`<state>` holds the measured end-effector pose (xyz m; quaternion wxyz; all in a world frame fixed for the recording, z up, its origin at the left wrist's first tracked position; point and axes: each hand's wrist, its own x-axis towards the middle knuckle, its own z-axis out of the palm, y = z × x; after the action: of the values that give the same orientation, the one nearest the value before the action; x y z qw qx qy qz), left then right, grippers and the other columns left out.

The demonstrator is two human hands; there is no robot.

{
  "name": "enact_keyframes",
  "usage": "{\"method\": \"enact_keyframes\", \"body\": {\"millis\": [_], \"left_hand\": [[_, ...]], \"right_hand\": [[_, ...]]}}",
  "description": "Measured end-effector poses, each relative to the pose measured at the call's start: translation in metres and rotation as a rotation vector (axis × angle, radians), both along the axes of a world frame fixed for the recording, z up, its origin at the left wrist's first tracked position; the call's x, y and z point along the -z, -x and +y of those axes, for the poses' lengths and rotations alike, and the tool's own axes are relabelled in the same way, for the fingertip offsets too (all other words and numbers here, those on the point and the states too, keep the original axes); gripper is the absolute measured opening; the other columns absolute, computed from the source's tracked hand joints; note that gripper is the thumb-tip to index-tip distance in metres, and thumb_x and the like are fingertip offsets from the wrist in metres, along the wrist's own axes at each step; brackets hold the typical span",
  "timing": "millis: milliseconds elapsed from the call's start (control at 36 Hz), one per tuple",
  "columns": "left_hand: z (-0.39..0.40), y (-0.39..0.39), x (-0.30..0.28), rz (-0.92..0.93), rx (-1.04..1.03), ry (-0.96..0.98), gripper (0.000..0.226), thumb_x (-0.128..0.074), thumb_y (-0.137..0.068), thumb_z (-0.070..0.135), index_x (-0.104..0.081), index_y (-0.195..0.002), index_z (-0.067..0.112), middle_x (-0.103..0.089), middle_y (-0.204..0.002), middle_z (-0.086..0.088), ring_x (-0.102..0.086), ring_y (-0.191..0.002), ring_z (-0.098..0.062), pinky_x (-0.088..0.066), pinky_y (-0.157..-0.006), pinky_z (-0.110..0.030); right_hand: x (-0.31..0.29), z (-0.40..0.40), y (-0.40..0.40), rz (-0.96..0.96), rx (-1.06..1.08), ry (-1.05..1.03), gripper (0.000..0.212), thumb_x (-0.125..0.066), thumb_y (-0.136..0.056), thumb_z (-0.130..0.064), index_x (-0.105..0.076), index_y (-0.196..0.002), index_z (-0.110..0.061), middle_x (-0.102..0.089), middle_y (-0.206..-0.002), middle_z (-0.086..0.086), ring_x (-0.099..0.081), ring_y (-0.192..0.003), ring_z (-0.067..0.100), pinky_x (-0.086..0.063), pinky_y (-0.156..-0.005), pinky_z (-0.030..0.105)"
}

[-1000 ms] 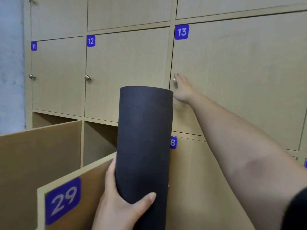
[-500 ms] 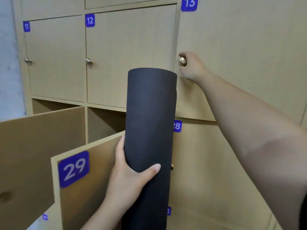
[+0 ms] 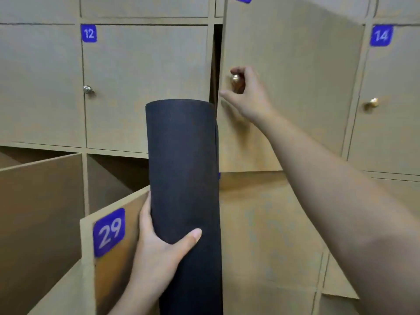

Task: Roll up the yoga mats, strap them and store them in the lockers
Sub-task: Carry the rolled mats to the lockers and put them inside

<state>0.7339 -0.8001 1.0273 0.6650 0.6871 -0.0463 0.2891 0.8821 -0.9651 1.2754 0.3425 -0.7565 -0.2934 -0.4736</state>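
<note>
The head view faces a wall of pale wooden lockers point(image 3: 145, 87) that fills the whole frame, each door carrying a blue number tag and a small round knob. Door 12 point(image 3: 145, 83) sits shut at upper left, door 14 point(image 3: 391, 98) shut at the right edge. In the row below, the door marked 29 point(image 3: 109, 233) stands swung out toward the camera at lower left, with another open door point(image 3: 41, 212) beside it at the left edge and dim open compartments behind both. The rolled yoga mat point(image 3: 184, 201), dark and ribbed, stands upright in the middle of the frame, its top edge level with the lower part of door 12; no strap shows on the part in view. The left hand point(image 3: 159, 248) grips the roll low down, fingers behind it and thumb across its front. The right hand point(image 3: 247, 89) pinches the brass knob point(image 3: 235, 78) of the door between 12 and 14 point(image 3: 291, 87), the arm reaching in from the lower right. Half a second ago that door lay flush with its frame; now its left edge stands off, a dark gap showing beside door 12. The camera has also drawn closer and shifted right, bringing door 14 into sight.
</note>
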Motion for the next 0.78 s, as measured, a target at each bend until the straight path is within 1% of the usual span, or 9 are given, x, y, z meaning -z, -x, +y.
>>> {"method": "enact_keyframes", "body": {"millis": [111,167,306,389,444,528,639,722,778], "left_hand": [[-0.003,0.007,0.008,-0.022,0.034,0.004,0.107,-0.089,-0.062,0.022,-0.017,-0.129,0.064,-0.037,-0.141,0.023,-0.038,-0.131,-0.007,-0.036,-0.107,-0.036],[-0.004,0.008,0.013,-0.031,0.038,0.004,0.106,-0.089,-0.061,0.021,-0.017,-0.126,0.065,-0.037,-0.143,0.022,-0.036,-0.132,-0.008,-0.036,-0.107,-0.037],[-0.007,0.014,0.018,-0.047,0.068,-0.013,0.111,-0.089,-0.059,0.026,-0.020,-0.141,0.054,-0.040,-0.145,0.018,-0.040,-0.133,-0.009,-0.035,-0.111,-0.042],[-0.011,0.016,0.016,-0.047,0.074,-0.021,0.110,-0.089,-0.058,0.032,-0.020,-0.143,0.051,-0.041,-0.144,0.018,-0.042,-0.132,-0.011,-0.036,-0.111,-0.044],[-0.014,0.018,0.013,-0.048,0.076,-0.022,0.111,-0.090,-0.060,0.033,-0.020,-0.144,0.050,-0.042,-0.144,0.017,-0.043,-0.132,-0.011,-0.036,-0.111,-0.045],[-0.019,0.021,0.008,-0.033,0.085,-0.017,0.110,-0.090,-0.061,0.036,-0.020,-0.144,0.051,-0.043,-0.145,0.015,-0.045,-0.131,-0.013,-0.037,-0.111,-0.047],[-0.032,0.028,0.003,-0.028,0.071,-0.039,0.115,-0.088,-0.051,0.049,-0.020,-0.144,0.052,-0.042,-0.145,0.016,-0.046,-0.130,-0.014,-0.038,-0.109,-0.046],[-0.047,0.034,-0.002,-0.040,0.060,-0.067,0.110,-0.088,-0.066,0.032,-0.016,-0.149,0.045,-0.037,-0.148,0.015,-0.042,-0.132,-0.015,-0.037,-0.104,-0.036],[-0.058,0.038,-0.006,-0.033,0.069,-0.088,0.110,-0.085,-0.069,0.029,-0.012,-0.151,0.042,-0.036,-0.150,0.012,-0.041,-0.132,-0.016,-0.037,-0.098,-0.033]], "right_hand": [[0.003,-0.008,0.017,-0.023,0.013,-0.035,0.060,-0.078,-0.079,-0.031,-0.048,-0.124,-0.009,-0.046,-0.123,0.004,-0.047,-0.107,0.012,-0.036,-0.094,0.018],[0.003,-0.012,0.027,-0.063,0.044,-0.043,0.061,-0.080,-0.077,-0.030,-0.047,-0.122,-0.007,-0.043,-0.118,0.002,-0.043,-0.103,0.010,-0.033,-0.089,0.012],[0.009,-0.029,0.056,-0.064,0.056,-0.040,0.063,-0.081,-0.076,-0.032,-0.042,-0.120,-0.013,-0.041,-0.120,0.004,-0.043,-0.107,0.014,-0.037,-0.095,0.021],[0.012,-0.042,0.075,-0.041,0.070,-0.044,0.067,-0.080,-0.077,-0.029,-0.039,-0.125,-0.007,-0.040,-0.125,0.006,-0.041,-0.108,0.012,-0.034,-0.089,0.013],[0.013,-0.050,0.089,-0.052,0.074,-0.055,0.067,-0.080,-0.078,-0.026,-0.037,-0.125,-0.005,-0.037,-0.121,0.005,-0.039,-0.105,0.011,-0.034,-0.085,0.006],[0.014,-0.064,0.108,-0.044,0.075,-0.065,0.069,-0.079,-0.078,-0.024,-0.034,-0.126,-0.004,-0.034,-0.121,0.004,-0.039,-0.108,0.012,-0.038,-0.095,0.017],[0.018,-0.085,0.129,-0.017,0.115,-0.037,0.081,-0.081,-0.073,-0.035,-0.028,-0.130,-0.011,-0.034,-0.127,0.003,-0.040,-0.117,0.017,-0.041,-0.103,0.030],[0.018,-0.102,0.146,-0.007,0.154,-0.044,0.083,-0.080,-0.074,-0.034,-0.026,-0.133,-0.012,-0.034,-0.128,0.003,-0.041,-0.118,0.018,-0.043,-0.104,0.035],[0.020,-0.115,0.158,0.017,0.166,-0.077,0.086,-0.078,-0.075,-0.033,-0.024,-0.139,-0.015,-0.034,-0.134,0.003,-0.042,-0.121,0.017,-0.044,-0.105,0.037]]}}
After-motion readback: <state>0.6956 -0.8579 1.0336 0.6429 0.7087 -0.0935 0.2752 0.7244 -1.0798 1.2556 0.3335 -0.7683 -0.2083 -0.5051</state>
